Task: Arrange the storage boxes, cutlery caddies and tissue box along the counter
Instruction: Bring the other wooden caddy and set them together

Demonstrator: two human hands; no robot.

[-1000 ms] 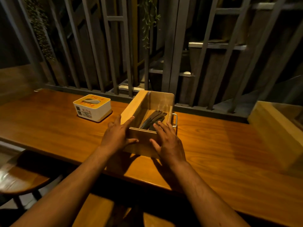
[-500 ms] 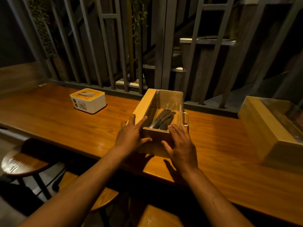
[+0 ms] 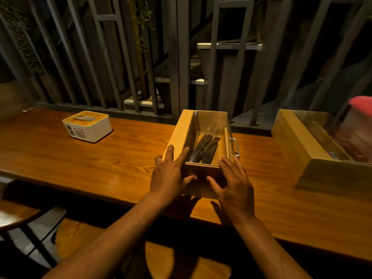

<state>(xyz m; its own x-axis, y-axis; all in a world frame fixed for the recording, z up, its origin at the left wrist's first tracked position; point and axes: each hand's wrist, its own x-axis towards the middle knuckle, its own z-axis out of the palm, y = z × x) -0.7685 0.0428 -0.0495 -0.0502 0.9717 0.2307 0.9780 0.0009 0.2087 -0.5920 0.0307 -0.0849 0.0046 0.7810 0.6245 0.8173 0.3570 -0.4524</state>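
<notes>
At the far left, a round wooden stool (image 3: 14, 216) is seen below the near edge of the tabletop (image 3: 84, 160). On the left part of the tabletop, towards its far edge, a white tissue box (image 3: 87, 126) with a yellow top is set down, well apart from both hands. At the centre, a wooden cutlery caddy (image 3: 203, 146) is placed on the tabletop with its long axis running away from the viewer; dark flat cutlery pieces (image 3: 205, 151) are laid inside it, and a metal handle (image 3: 236, 147) is fixed to its right wall. The left hand (image 3: 171, 174) is laid against the caddy's near left corner, fingers spread and extended, thumb pressed on the near face; nothing is clasped. The right hand (image 3: 233, 184) is held flat-fingered at the near right corner, fingers spread; whether it touches the wood cannot be told for certain. At the right, a larger wooden storage box (image 3: 306, 156) with a clear panel is placed on the tabletop, well apart from the caddy, and a blurred red-topped item (image 3: 360, 103) is noted behind it. A slatted grey railing (image 3: 120, 57) is noted along the far edge.
</notes>
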